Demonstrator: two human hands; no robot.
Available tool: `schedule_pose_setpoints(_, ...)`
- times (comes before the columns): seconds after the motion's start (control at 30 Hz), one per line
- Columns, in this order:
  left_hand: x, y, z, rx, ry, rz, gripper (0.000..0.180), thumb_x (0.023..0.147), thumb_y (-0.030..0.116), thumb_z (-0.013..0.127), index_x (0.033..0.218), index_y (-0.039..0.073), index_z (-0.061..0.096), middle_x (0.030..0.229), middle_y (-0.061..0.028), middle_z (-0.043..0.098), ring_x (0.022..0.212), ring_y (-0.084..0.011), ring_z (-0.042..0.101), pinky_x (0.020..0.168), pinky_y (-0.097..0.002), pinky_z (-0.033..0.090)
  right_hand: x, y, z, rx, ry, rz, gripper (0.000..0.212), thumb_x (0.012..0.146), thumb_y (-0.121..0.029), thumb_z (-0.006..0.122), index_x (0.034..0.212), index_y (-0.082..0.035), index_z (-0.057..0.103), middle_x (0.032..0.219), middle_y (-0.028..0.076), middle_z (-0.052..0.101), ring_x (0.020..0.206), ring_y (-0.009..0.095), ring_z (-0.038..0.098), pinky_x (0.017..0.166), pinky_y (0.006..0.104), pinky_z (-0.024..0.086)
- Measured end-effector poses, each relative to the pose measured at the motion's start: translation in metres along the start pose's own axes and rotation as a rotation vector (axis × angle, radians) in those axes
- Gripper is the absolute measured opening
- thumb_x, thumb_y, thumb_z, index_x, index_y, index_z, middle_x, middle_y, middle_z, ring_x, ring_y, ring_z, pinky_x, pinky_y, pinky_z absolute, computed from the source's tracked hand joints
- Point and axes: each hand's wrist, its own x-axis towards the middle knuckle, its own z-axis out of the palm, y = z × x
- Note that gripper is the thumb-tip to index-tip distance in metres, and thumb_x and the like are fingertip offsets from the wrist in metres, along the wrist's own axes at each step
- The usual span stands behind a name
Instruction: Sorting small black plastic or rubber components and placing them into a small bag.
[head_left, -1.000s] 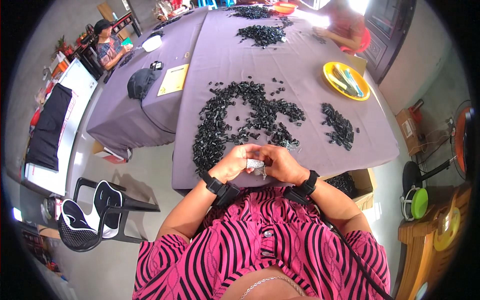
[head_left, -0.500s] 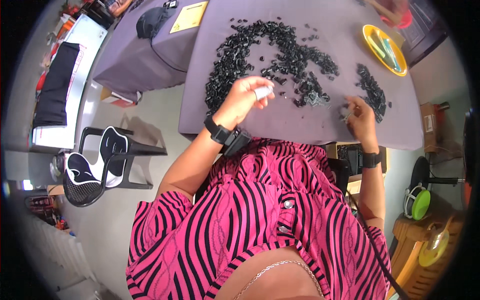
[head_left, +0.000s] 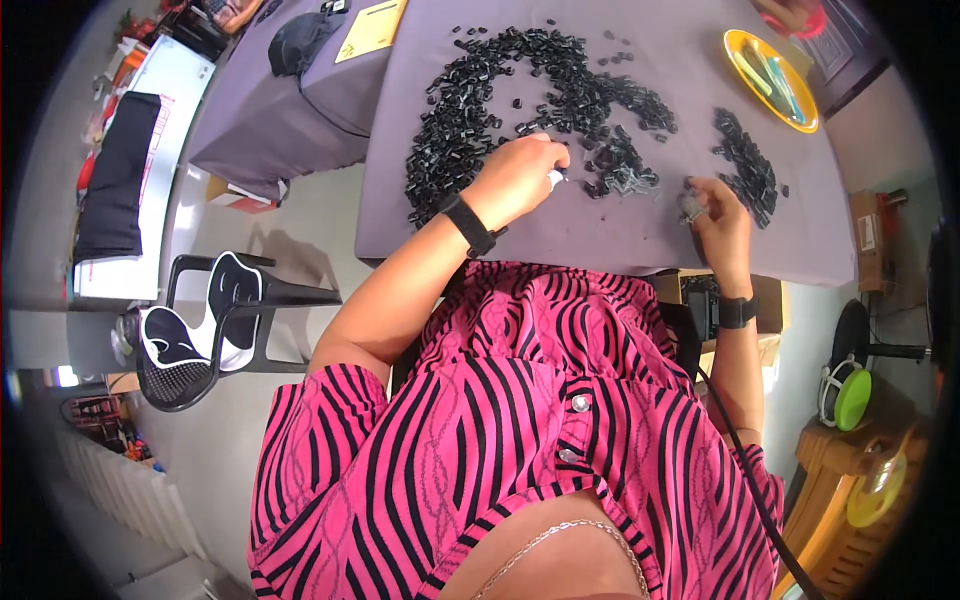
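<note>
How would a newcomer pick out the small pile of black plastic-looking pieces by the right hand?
On the large table under grey-purple cloth, find the round yellow plate at right. Nearer the person, just right of the bare right hand, lies the narrow pile of small black plastic-looking pieces. Unlike the broad, curving black heap to its left, it forms one short slanting strip.

- Before us stands a table (head_left: pixel 630 235), with a large pile of parts (head_left: pixel 450 140) on it just beyond our left hand (head_left: pixel 515 180).
- Behind and right of our right hand (head_left: pixel 722 222), a smaller pile (head_left: pixel 745 165); behind that, a plate (head_left: pixel 742 70).
- On the second table (head_left: pixel 250 130), to our left, a cap (head_left: pixel 295 45) lies left of a sheet (head_left: pixel 371 30).
- Left of us, a chair (head_left: pixel 180 370).
</note>
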Motion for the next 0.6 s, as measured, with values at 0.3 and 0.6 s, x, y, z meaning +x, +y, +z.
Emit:
schedule_pose_setpoints(0.3, -0.001, 0.006, -0.005, 0.019, -0.054, 0.028, 0.012, 0.079, 0.002, 0.066, 0.091, 0.002, 0.064, 0.087, -0.0144, 0.061, 0.083, -0.0331, 0.064, 0.074, -0.0411, 0.05, -0.013, -0.039, 0.007, -0.101, -0.119, -0.131, 0.04, 0.072, 0.012, 0.058, 0.108, -0.002, 0.065, 0.085, 0.007, 0.057, 0.073, 0.017, 0.055, 0.067, 0.0276, 0.046)
schedule_pose_setpoints(0.6, -0.02, 0.006, -0.011, -0.03, -0.053, -0.012, 0.015, 0.078, -0.002, 0.064, 0.094, 0.0, 0.064, 0.085, -0.016, 0.061, 0.08, -0.0343, 0.063, 0.072, -0.0412, 0.05, -0.007, -0.065, 0.029, -0.33, -0.299, -0.306, 0.034, 0.074, 0.005, 0.06, 0.107, -0.004, 0.065, 0.094, 0.016, 0.059, 0.087, 0.037, 0.061, 0.075, 0.0414, 0.05)
